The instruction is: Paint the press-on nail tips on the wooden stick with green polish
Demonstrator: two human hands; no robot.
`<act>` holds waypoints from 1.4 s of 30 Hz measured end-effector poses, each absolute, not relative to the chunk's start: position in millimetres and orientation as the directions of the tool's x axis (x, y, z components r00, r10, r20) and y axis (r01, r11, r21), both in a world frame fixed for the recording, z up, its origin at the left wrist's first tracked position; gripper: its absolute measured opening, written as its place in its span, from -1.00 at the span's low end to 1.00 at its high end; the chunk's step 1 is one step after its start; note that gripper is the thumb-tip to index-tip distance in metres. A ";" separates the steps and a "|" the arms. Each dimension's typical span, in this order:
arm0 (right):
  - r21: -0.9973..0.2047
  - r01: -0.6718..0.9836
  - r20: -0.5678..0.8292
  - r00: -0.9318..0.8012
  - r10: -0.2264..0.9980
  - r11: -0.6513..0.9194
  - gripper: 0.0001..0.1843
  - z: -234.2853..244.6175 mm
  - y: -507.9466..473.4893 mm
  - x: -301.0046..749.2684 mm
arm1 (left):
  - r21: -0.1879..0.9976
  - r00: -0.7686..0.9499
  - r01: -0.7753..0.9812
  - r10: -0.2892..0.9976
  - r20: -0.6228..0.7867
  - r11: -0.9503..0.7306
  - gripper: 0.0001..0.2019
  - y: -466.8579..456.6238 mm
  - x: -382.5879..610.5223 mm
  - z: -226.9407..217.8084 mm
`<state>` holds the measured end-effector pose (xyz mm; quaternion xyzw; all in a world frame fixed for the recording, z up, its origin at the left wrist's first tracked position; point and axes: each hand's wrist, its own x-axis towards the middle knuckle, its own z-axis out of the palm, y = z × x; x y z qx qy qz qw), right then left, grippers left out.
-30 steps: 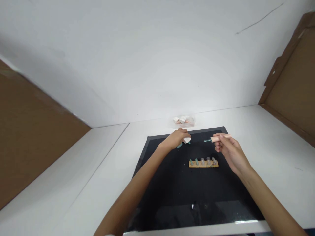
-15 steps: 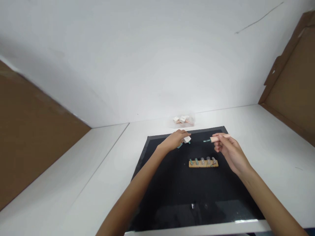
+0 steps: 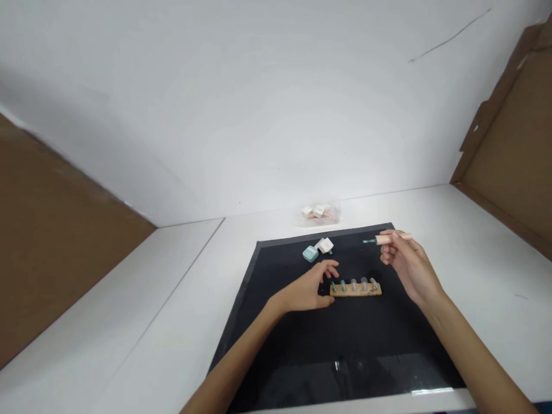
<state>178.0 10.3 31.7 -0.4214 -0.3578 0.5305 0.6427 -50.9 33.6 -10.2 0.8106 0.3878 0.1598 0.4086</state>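
A wooden strip (image 3: 356, 291) with a row of several small nail tips, some green and some clear, lies on a black mat (image 3: 332, 345). My left hand (image 3: 311, 287) rests at the strip's left end, thumb and fingers curved around it. My right hand (image 3: 407, 261) hovers above the strip's right end, pinching a pale wooden-handled nail polish brush (image 3: 388, 239) with a green tip that points left. A teal nail polish bottle (image 3: 310, 253) and a white cube-shaped bottle (image 3: 325, 245) sit at the mat's far edge.
A clear bag of small white and pink bottles (image 3: 319, 211) lies on the white table (image 3: 474, 241) beyond the mat. Brown cardboard panels (image 3: 513, 144) stand at right and left. A white wall closes off the back.
My left hand let go of the bottles at the mat's far edge and moved back to the wooden strip's left end. My right hand lifted the brush slightly and shifted right.
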 end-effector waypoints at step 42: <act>-0.915 -0.401 0.031 -0.153 0.988 -0.034 -0.56 35.8 -9.3 144.1 | 0.841 0.206 -0.538 0.976 0.070 0.053 -0.58 -3.6 -0.2 23.4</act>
